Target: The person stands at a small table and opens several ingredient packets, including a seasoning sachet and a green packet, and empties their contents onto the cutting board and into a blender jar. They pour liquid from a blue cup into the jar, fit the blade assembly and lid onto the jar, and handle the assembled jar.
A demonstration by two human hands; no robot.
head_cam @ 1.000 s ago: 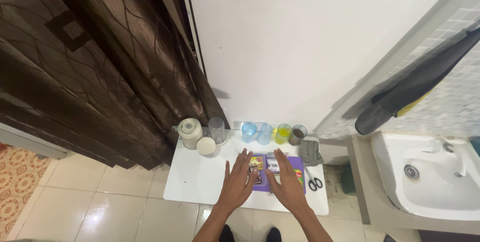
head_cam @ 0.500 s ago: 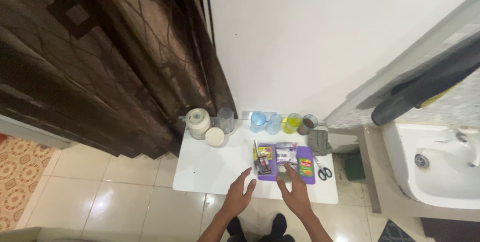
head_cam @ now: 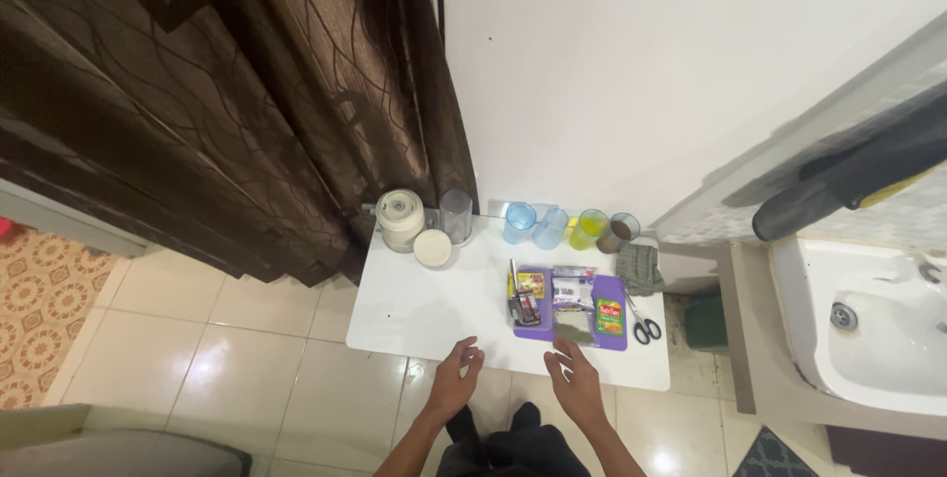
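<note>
The purple tray [head_cam: 569, 307] lies on the small white table [head_cam: 414, 309], near its front right side, with little packets [head_cam: 572, 292] on it, one of them green [head_cam: 610, 317]. My right hand [head_cam: 577, 383] is just in front of the tray, fingers loose and a bit spread, holding nothing, fingertips right at its near edge. My left hand [head_cam: 456, 380] rests by the table's front edge, fingers open too, empty. I think I am between steps, about to pick among the packets; that would call for a short reach and a small pinch. Scissors [head_cam: 641, 324] lie just right of the tray, cups [head_cam: 567, 227] stand in a row behind. A second ago both my hands were up on the tray; now they have pulled back toward me.
</note>
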